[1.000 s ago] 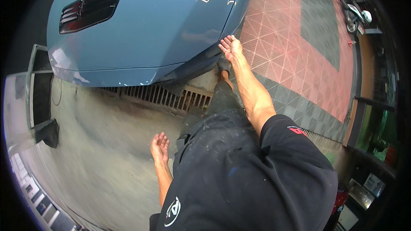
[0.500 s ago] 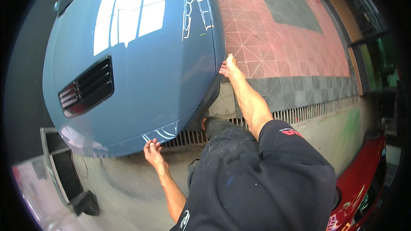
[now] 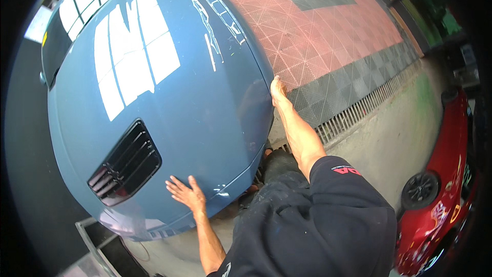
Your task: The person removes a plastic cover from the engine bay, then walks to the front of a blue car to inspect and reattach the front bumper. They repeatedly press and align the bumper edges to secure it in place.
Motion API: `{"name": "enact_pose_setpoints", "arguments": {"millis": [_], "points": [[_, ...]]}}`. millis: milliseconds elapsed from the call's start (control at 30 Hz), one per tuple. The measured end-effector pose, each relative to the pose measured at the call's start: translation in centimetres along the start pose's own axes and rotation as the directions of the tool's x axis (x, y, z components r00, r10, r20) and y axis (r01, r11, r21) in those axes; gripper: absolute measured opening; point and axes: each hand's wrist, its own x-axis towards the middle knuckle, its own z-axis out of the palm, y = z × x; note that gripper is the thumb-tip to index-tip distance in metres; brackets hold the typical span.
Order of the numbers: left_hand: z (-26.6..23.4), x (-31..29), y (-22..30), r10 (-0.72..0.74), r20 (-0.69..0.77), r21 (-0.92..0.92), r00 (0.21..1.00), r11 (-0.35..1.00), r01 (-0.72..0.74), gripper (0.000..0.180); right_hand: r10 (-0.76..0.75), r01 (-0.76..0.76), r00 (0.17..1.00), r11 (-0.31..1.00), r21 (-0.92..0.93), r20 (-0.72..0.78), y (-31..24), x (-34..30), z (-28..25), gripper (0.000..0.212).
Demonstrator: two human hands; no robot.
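Note:
A blue-grey car hood (image 3: 205,123), glossy and curved, fills the left half of the view. My left hand (image 3: 187,193) lies on its near part, fingers spread, to the right of the black slatted vent (image 3: 128,161). It holds nothing. At the hood's right edge, my right hand (image 3: 278,92) rests against the car's side. One digit points away from me, but the other fingers are mostly hidden, so their shape is unclear. White window reflections (image 3: 136,54) shine on the paint.
Red and grey grid floor tiles (image 3: 318,36) lie to the right of the car, edged by a drain grate (image 3: 359,107). Beyond the concrete (image 3: 379,138), a red car (image 3: 441,174) stands at the far right. A metal frame (image 3: 95,246) is near the lower left.
My left hand has moved from the hood's near edge up onto its surface, its fingers opening out flat. My right hand stays by the right edge. The view has turned.

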Motion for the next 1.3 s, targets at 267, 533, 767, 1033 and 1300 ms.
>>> {"name": "enact_pose_setpoints", "arguments": {"millis": [267, 533, 767, 1033, 1300], "points": [[2.9, -0.3, -1.2, 0.090, 0.104, -0.039, 0.990, 0.995, -0.087, 0.098, -0.183, 0.132, 0.956, 0.967, -0.220, -0.228, 2.4, -1.5, -0.4, 0.074], [1.6, 0.1, -1.5, 0.045, 0.169, -0.010, 0.985, 0.999, -0.044, 0.099, -0.268, 0.264, 0.963, 0.937, -0.230, 0.017, 2.6, -4.8, -3.8, 0.079], [1.3, 0.0, -0.9, 0.040, 0.129, 0.025, 0.991, 0.999, -0.043, 0.097, -0.382, 0.471, 0.867, 0.838, -0.276, 0.319, 6.8, -9.1, -6.8, 0.084], [-1.7, -3.1, 0.2, 0.041, -0.029, -0.148, 0.999, 0.988, -0.045, 0.077, -0.286, 0.492, 0.804, 0.812, -0.313, 0.521, 8.4, -6.3, -12.4, 0.077], [1.2, -13.9, 14.3, -0.019, -0.040, -0.376, 0.999, 0.927, 0.003, 0.065, 0.040, 0.196, 0.923, 0.805, -0.559, 0.382, 12.4, 3.5, -31.7, 0.065]]}}
